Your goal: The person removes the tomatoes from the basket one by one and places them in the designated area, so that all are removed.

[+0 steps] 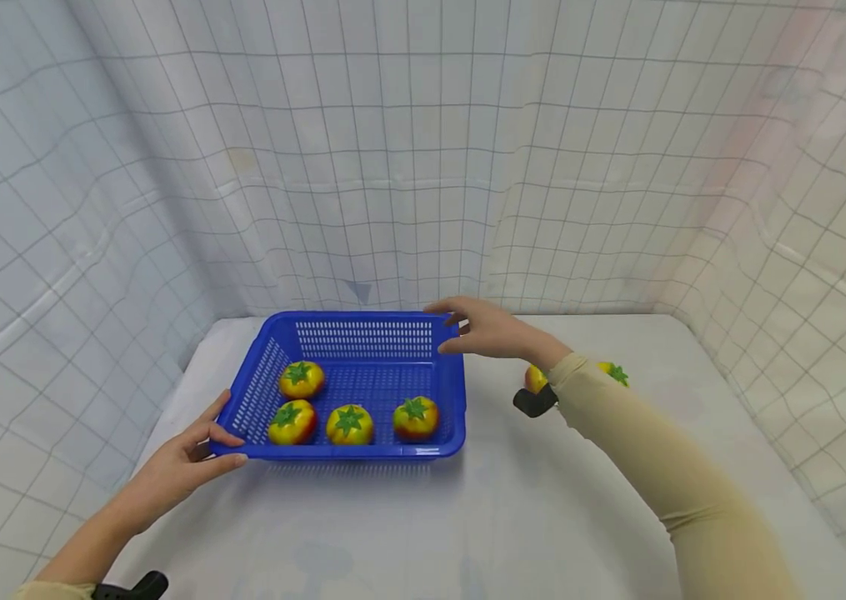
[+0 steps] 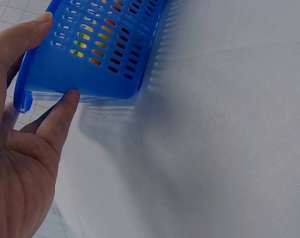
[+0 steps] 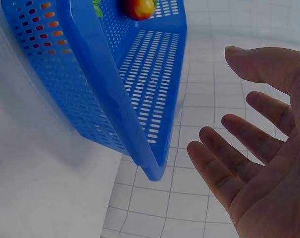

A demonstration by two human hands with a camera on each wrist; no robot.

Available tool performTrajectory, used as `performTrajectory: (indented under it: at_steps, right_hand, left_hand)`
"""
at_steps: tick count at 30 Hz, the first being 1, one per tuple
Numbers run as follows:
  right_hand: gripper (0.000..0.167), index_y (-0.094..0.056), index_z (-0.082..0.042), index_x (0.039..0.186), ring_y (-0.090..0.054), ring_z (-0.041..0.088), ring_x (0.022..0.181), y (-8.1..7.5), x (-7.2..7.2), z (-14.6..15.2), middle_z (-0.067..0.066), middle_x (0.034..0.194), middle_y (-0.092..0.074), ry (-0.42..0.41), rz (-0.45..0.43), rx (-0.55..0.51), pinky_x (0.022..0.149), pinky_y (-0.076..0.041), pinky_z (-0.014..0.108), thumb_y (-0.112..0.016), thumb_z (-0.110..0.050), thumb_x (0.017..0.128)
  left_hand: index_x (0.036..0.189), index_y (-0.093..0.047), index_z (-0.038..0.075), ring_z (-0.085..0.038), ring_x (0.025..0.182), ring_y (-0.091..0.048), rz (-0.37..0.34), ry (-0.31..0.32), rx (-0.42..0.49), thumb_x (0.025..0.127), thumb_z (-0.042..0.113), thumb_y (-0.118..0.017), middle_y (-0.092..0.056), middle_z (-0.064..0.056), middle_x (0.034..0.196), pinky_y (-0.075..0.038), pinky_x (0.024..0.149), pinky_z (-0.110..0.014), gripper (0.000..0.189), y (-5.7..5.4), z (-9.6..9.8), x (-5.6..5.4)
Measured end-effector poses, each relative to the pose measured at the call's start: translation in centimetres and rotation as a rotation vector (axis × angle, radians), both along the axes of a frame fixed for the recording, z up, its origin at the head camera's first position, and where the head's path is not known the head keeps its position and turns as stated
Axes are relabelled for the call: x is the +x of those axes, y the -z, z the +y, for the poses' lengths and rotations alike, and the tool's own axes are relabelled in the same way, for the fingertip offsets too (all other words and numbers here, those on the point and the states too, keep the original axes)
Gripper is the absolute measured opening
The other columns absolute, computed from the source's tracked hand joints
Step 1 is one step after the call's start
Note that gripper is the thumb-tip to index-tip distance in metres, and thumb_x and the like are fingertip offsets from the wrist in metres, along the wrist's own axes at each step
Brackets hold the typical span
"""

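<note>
A blue plastic basket [image 1: 340,452] with slotted walls stands on the white table. Several yellow-red, tomato-like fruits with green leafy tops lie in it, among them one fruit [image 1: 301,380] at the left and another [image 1: 416,419] at the right. My left hand [image 1: 171,468] grips the near left corner, its thumb and fingers on either side of the rim. Beside the far right corner, my right hand [image 1: 498,327] hovers with fingers spread and slightly bent. In the right wrist view a gap shows between that hand [image 3: 264,163] and the basket rim [image 3: 105,84].
Two more such fruits, one [image 1: 536,379] and another [image 1: 613,372], lie on the table right of the basket, partly hidden by my right forearm [image 1: 640,442]. White gridded curtains [image 1: 392,167] hang behind the table [image 1: 543,517] and at both sides.
</note>
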State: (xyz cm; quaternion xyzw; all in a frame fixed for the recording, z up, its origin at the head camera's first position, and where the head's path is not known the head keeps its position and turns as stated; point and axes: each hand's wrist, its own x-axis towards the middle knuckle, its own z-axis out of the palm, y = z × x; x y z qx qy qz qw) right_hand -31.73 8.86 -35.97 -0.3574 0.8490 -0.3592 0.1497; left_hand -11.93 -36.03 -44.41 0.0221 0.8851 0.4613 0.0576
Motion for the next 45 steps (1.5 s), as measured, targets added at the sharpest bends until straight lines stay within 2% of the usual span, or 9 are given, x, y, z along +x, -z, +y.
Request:
performTrajectory:
  at_steps: [6, 12, 18, 24, 29, 38, 45]
  right_hand:
    - [0.066, -0.048, -0.015, 0.152, -0.053, 0.035, 0.132, 0.6, -0.5, -2.6, 0.005, 0.152, -0.048, -0.045, -0.019, 0.024, 0.097, -0.053, 0.042, -0.076, -0.024, 0.093]
    - [0.069, -0.045, -0.019, 0.154, -0.049, 0.033, 0.137, 1.1, -1.1, -5.7, 0.007, 0.157, -0.042, -0.125, -0.023, 0.074, 0.105, -0.047, 0.045, -0.076, -0.026, 0.093]
    - [0.072, -0.042, -0.022, 0.156, -0.049, 0.029, 0.138, 1.4, -1.1, -9.2, 0.005, 0.159, -0.040, -0.165, -0.069, 0.107, 0.107, -0.046, 0.041, -0.076, -0.027, 0.094]
    - [0.072, -0.042, -0.019, 0.156, -0.049, 0.033, 0.138, 2.3, -1.3, -12.1, 0.007, 0.158, -0.043, -0.194, -0.135, 0.093, 0.106, -0.047, 0.037, -0.077, -0.025, 0.093]
    - [0.072, -0.043, -0.019, 0.156, -0.050, 0.034, 0.136, 3.1, -1.9, -13.6, 0.011, 0.158, -0.042, -0.187, -0.157, 0.089, 0.104, -0.048, 0.037, -0.078, -0.024, 0.093]
    - [0.073, -0.043, -0.014, 0.155, -0.043, 0.031, 0.142, 4.2, -2.8, -15.2, 0.017, 0.156, -0.043, -0.150, -0.182, 0.104, 0.112, -0.040, 0.045, -0.078, -0.023, 0.092]
    - [0.073, -0.043, -0.013, 0.155, -0.047, 0.028, 0.139, 5.0, -2.8, -17.3, 0.015, 0.154, -0.047, -0.131, -0.196, 0.090, 0.110, -0.043, 0.042, -0.079, -0.023, 0.092]
  left_hand:
    - [0.114, -0.065, 0.007, -0.061, 0.142, -0.026, 0.017, 0.006, 0.004, 0.096, 0.034, -0.074, -0.004, -0.013, 0.171, -0.041, 0.090, -0.008, 0.034, 0.0, -0.1, -0.3]
    - [0.114, -0.065, 0.007, -0.061, 0.141, -0.029, 0.027, 0.005, -0.007, 0.096, 0.034, -0.073, -0.004, -0.013, 0.171, -0.042, 0.090, -0.008, 0.033, -0.1, -0.3, -0.3]
    - [0.115, -0.065, 0.006, -0.061, 0.143, -0.026, 0.007, 0.001, 0.015, 0.097, 0.033, -0.073, -0.003, -0.013, 0.171, -0.041, 0.089, -0.007, 0.034, -0.2, -0.3, -0.3]
    - [0.115, -0.065, 0.005, -0.061, 0.142, -0.027, -0.005, 0.008, 0.039, 0.097, 0.032, -0.073, -0.002, -0.013, 0.171, -0.043, 0.088, -0.009, 0.033, 0.0, -0.4, -0.2]
    - [0.116, -0.065, 0.005, -0.062, 0.140, -0.029, 0.003, 0.027, 0.061, 0.099, 0.029, -0.071, -0.001, -0.012, 0.171, -0.045, 0.089, -0.010, 0.030, 0.1, -0.4, -0.2]
    - [0.116, -0.066, 0.005, -0.062, 0.142, -0.025, -0.004, 0.028, 0.063, 0.098, 0.028, -0.073, -0.002, -0.012, 0.172, -0.041, 0.090, -0.008, 0.030, 0.3, -0.4, -0.1]
    - [0.116, -0.066, 0.006, -0.061, 0.143, -0.024, -0.025, 0.015, 0.044, 0.097, 0.032, -0.072, -0.002, -0.009, 0.172, -0.041, 0.089, -0.008, 0.032, 0.3, -0.3, 0.0]
